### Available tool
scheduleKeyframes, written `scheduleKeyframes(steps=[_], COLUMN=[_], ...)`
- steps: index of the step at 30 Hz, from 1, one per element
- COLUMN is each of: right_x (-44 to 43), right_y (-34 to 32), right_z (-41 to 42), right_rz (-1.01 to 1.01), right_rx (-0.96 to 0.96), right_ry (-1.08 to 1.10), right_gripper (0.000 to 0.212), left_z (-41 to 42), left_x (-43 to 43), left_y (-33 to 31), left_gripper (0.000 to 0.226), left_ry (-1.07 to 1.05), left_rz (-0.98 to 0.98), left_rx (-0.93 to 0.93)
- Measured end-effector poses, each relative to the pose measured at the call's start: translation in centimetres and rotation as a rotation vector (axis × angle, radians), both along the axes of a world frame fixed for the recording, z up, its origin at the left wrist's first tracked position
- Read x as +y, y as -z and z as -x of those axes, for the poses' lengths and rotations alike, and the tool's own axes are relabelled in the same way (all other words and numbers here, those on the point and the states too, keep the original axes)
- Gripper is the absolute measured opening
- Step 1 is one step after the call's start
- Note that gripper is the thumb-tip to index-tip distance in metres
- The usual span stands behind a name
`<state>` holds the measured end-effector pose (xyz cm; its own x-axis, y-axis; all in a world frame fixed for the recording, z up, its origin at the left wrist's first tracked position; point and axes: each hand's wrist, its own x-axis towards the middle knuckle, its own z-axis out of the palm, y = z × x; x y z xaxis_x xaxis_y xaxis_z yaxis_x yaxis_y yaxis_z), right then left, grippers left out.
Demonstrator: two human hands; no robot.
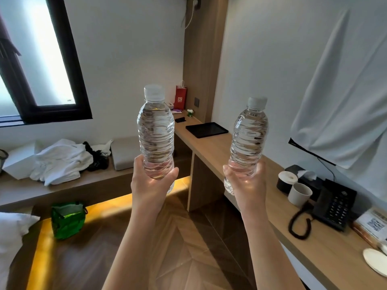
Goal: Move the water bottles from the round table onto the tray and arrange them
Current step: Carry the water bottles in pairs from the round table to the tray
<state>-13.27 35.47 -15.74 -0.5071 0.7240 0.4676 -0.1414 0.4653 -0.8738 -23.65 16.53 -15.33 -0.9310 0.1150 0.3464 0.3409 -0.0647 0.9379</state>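
Hands nearest: your left hand point(150, 185) curls its fingers round the lower body of the left bottle point(156, 130), and your right hand point(245, 181) grips the right bottle point(248, 139) likewise. Both are clear, white-capped and upright, held in the air well short of the black tray point(206, 129). Nearer you than the tray, the tabletop point(213, 151) carries a QR-code card point(374, 223), a telephone point(335, 206) and a paper cup point(299, 194). Beyond the tray stands a red bag point(181, 97) printed with a white square emblem.
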Motion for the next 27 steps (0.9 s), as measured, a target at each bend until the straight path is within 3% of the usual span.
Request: scheduleKeyframes(steps=[15,27], right_x=[5.3,11.1], right_y=[-0.5,2.0], right_z=[23.5,35.4], right_rz=[-0.005,0.000], right_rx=[0.073,0.047], right_ry=[0.062,0.130], right_gripper=[0.066,0.061], left_z=[26.0,38.5], left_x=[7.7,14.5], left_y=[-1.1,2.2], left_gripper=[0.063,0.059], left_ry=[0.190,0.284], left_rz=[-0.010,-0.041], left_rx=[0.080,0.051])
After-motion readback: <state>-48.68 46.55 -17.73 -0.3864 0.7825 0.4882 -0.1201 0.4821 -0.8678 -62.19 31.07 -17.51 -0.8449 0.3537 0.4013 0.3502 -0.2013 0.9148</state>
